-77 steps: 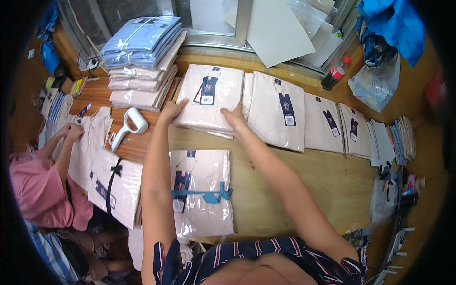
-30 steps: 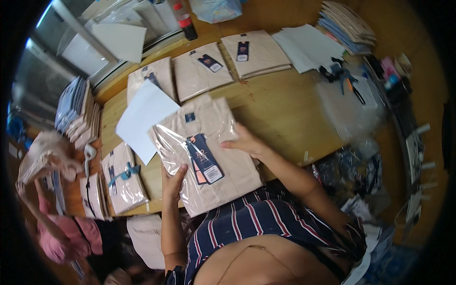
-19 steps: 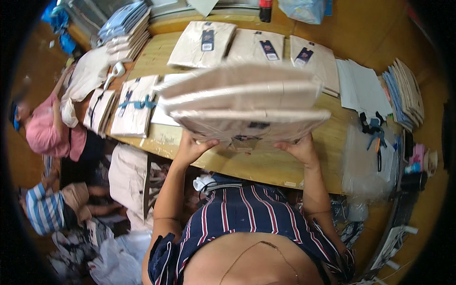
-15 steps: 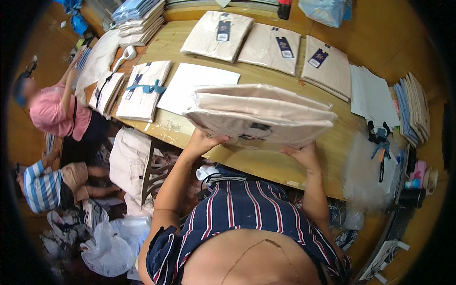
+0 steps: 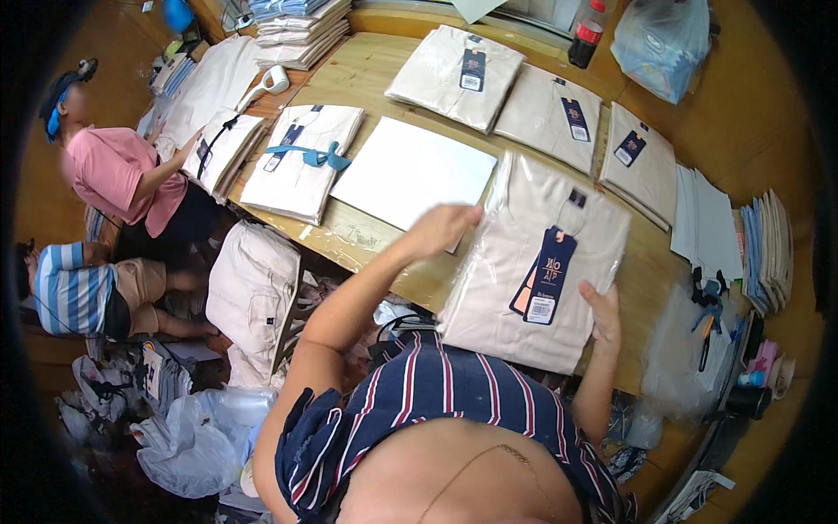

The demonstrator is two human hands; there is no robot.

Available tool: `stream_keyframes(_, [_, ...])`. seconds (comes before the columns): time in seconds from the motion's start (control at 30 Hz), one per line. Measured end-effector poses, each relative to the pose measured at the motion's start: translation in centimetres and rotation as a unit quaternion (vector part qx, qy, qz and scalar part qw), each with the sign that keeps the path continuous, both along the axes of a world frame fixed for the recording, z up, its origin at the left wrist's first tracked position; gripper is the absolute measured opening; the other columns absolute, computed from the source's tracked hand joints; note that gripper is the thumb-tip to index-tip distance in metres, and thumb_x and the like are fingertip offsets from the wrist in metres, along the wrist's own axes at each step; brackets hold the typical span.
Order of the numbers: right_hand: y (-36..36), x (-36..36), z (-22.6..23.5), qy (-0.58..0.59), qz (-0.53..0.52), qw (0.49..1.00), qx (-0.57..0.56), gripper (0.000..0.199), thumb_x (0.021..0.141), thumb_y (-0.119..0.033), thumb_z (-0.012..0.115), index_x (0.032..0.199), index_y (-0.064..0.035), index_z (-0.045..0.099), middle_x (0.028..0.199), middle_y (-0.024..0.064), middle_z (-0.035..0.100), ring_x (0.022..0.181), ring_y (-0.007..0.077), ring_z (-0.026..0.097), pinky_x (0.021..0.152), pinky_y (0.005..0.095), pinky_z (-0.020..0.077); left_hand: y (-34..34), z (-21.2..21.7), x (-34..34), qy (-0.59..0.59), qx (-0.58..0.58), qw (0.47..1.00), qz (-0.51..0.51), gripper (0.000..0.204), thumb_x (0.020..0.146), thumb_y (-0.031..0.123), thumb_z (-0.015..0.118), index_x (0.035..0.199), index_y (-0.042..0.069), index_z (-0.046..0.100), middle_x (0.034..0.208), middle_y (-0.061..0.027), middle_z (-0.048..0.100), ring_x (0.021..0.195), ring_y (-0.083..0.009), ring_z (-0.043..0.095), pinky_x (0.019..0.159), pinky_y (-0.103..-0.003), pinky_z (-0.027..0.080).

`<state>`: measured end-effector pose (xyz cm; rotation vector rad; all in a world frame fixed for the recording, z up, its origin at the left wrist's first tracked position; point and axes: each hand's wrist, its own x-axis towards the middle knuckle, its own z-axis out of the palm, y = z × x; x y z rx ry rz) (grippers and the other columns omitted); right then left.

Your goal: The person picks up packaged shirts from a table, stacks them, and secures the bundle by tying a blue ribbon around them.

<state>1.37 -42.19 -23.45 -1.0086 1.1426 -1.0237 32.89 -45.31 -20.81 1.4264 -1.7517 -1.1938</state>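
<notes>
- Step: both hands lay the bagged shirt (image 5: 534,262) at the tabletop's (image 5: 384,65) near edge.
- Left hand (image 5: 441,229) grips its top-left corner; right hand (image 5: 602,314) fingers clamp its lower-right edge.
- Next: likely squaring it flat.

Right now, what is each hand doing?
Left hand: grip on the upper left edge of the bagged beige shirt; how far it closes cannot be told.
Right hand: grip closed on the shirt's lower right edge.

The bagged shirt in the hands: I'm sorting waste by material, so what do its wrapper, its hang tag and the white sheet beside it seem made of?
The wrapper looks like thin clear plastic film: glossy, wrinkled, shirt showing through. The hang tag seems to be printed card, flat and matte, dark blue over orange. The white sheet looks like stiff paperboard, flat and matte, though I can't tell its thickness.
</notes>
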Motion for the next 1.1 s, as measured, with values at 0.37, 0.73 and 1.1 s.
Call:
stream_keyframes(0.37, [0.2, 0.7, -3.5, 0.075, -0.08, 0.991, 0.071, 0.064, 0.068, -0.02, 0.066, 0.118, 0.0034, 0.032, 0.112, 0.0116, 0.045, 0.099, 0.0202, 0.045, 0.086, 0.0284, 0.0348, -8.9, -4.6, 15.4, -0.358, 0.082, 0.905, 0.215, 0.067, 0.053, 0.03, 0.074, 0.103, -0.001, 0.041, 0.101, -0.0259, 0.046, 0.084, -0.0366, 0.051, 0.071, -0.037, 0.044])
stream_keyframes(0.73, [0.7, 2.6, -2.6, 0.111, -0.147, 0.979, 0.092, 0.06, 0.072, -0.023, 0.063, 0.118, 0.0021, 0.033, 0.109, 0.0124, 0.047, 0.096, 0.0206, 0.047, 0.08, 0.0304, 0.0397, -9.9, -5.2, 11.6, -0.138, 0.069, 0.967, 0.202, 0.067, 0.055, 0.02, 0.073, 0.107, -0.005, 0.039, 0.087, -0.0233, 0.053, 0.082, -0.0355, 0.054, 0.073, -0.037, 0.042])
stream_keyframes(1.1, [1.0, 1.2, -4.6, 0.074, -0.154, 0.981, 0.093, 0.056, 0.075, -0.018, 0.059, 0.119, 0.0015, 0.031, 0.109, 0.0115, 0.047, 0.096, 0.02, 0.047, 0.08, 0.0295, 0.039, -7.4, 3.0, 12.2, 0.032, -0.125, 0.985, 0.119, 0.032, 0.071, 0.015, 0.061, 0.095, 0.0, 0.046, 0.088, -0.0099, 0.051, 0.08, -0.0209, 0.05, 0.071, -0.029, 0.041])
